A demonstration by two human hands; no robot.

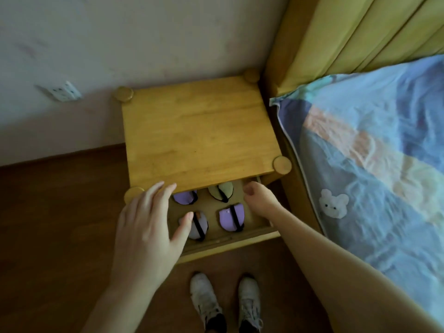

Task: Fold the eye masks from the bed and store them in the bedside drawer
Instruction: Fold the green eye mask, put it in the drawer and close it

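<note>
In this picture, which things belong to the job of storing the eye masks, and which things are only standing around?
Belong to the job:
- four folded eye masks lying in the drawer
- open drawer of the bedside table
- left hand and right hand, both over the drawer

Only around:
- bed cover
- yellow headboard
- wall socket
- white shoes
</note>
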